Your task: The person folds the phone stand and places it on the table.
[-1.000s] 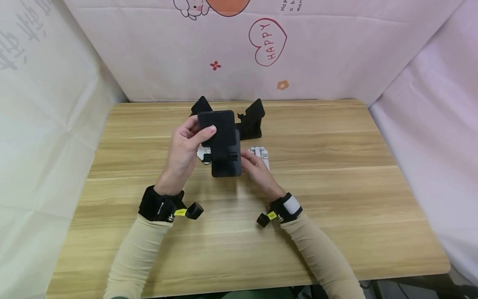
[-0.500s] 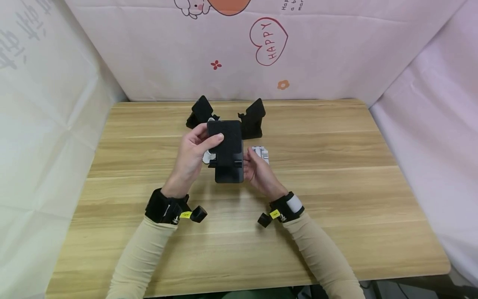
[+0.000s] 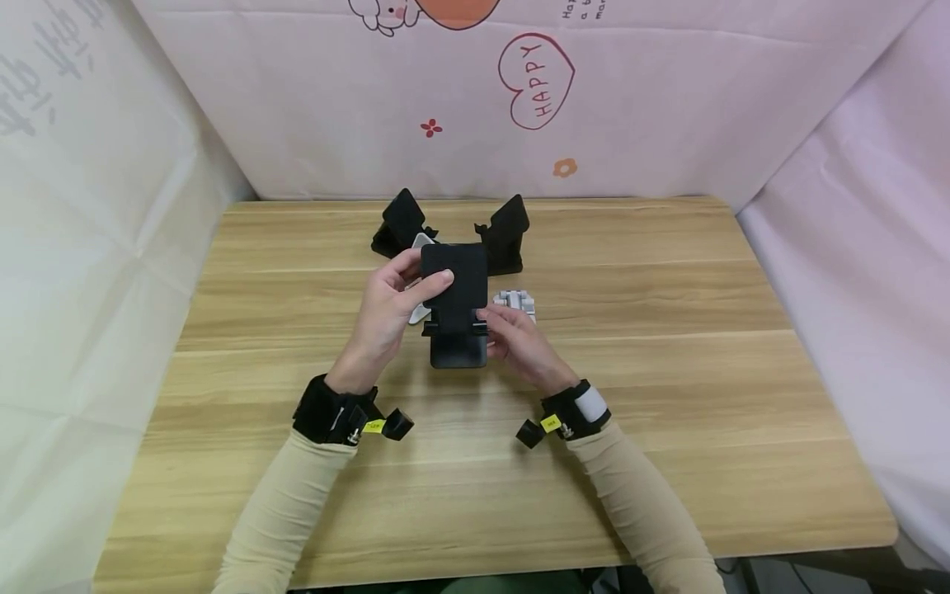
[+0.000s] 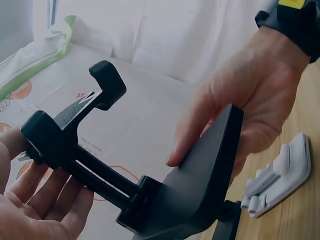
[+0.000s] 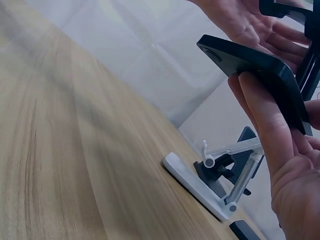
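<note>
A black folding phone stand (image 3: 458, 276) is held up over the table between both hands. My left hand (image 3: 382, 313) grips its upper plate, thumb across the front face and fingers behind. My right hand (image 3: 523, 346) pinches the right edge near the middle, just beside the hinge. In the left wrist view the thick base (image 4: 207, 175) sits by the right hand (image 4: 250, 95), while a pair of rods leads to the hooked plate at the left fingers. From the right wrist, the base (image 5: 250, 57) rests against the right fingers (image 5: 265, 107).
A folded white stand (image 3: 519, 300) lies just beyond the right hand. Another white stand (image 5: 195, 185) is unfolded behind the left hand, partly hidden. Two black stands (image 3: 401, 221) (image 3: 506, 235) stand at the table's back, before a white cloth wall (image 3: 334, 124).
The black phone stand and my left hand have shifted right and slightly toward the body. The right thumb lifted off, then came back onto the stand's right edge.
</note>
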A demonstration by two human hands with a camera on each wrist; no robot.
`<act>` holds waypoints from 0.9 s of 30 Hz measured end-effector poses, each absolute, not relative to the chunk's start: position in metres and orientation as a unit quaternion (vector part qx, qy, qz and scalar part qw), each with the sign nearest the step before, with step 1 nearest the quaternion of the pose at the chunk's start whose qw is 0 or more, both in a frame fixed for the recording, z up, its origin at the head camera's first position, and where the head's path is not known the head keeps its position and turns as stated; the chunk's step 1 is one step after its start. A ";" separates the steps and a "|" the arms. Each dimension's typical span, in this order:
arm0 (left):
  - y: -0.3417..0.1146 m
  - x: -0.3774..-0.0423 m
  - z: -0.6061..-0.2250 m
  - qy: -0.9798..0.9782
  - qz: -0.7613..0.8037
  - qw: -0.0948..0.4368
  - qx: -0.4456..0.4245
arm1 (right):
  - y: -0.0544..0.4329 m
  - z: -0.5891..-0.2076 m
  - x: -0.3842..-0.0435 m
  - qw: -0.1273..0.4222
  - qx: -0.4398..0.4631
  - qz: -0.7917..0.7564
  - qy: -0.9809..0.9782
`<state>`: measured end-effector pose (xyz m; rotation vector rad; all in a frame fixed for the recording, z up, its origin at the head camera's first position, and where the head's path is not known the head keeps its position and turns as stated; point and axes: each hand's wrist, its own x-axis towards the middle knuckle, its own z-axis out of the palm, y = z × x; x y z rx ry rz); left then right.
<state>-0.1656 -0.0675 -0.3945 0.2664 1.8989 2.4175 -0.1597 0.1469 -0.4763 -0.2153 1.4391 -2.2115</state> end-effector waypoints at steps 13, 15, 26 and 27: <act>-0.073 -0.166 -0.396 0.686 0.711 0.043 0.147 | 0.147 -0.476 -0.157 0.236 -0.081 -0.809 0.532; -0.073 -0.167 -0.397 0.688 0.706 0.052 0.162 | 0.148 -0.476 -0.157 0.236 -0.082 -0.809 0.532; -0.075 -0.172 -0.407 0.685 0.674 0.091 0.261 | 0.148 -0.477 -0.157 0.244 -0.099 -0.800 0.539; -0.075 -0.172 -0.407 0.686 0.672 0.088 0.266 | 0.148 -0.477 -0.157 0.243 -0.098 -0.801 0.538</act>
